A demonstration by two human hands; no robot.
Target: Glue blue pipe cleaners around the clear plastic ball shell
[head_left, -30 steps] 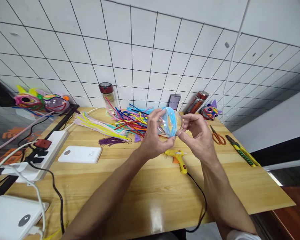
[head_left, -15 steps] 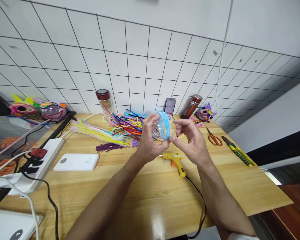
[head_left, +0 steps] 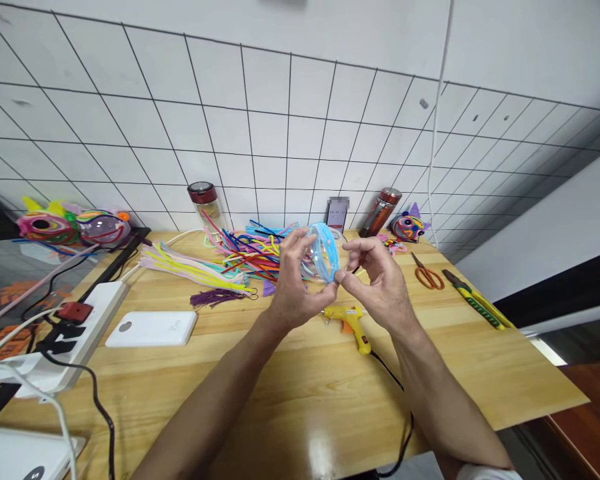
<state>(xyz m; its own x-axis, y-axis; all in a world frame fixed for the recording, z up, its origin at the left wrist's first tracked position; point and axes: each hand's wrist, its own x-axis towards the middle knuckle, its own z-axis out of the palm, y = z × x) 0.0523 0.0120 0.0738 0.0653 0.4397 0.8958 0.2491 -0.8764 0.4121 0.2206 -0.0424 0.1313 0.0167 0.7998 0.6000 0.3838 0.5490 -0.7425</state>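
A clear round plastic ball banded with light blue pipe cleaners [head_left: 327, 250] is held up over the table between both hands. My left hand [head_left: 300, 280] curls around its left side, fingers at the top and thumb underneath. On the other side, my right hand [head_left: 375, 280] has its thumb against the lower blue edge and its bent fingers close to the clear right part. Behind the left hand lies a loose heap of colourful pipe cleaners [head_left: 253, 250]. Below the hands, a yellow hot glue gun [head_left: 353, 323] rests on the wooden table [head_left: 300, 387].
Orange-handled scissors [head_left: 429, 275] and green-yellow pliers [head_left: 473, 299] lie right. A glass bottle [head_left: 207, 203], phone [head_left: 337, 213] and red-brown flask [head_left: 381, 212] stand by the wall. Decorated balls [head_left: 100, 227] sit at left. A white power bank [head_left: 151, 329] lies near a power strip [head_left: 87, 337] with cables.
The banded ball has turned slightly in my hands, so the blue strands show at a different angle. Both hands keep nearly the same hold; the camera view has shifted a little.
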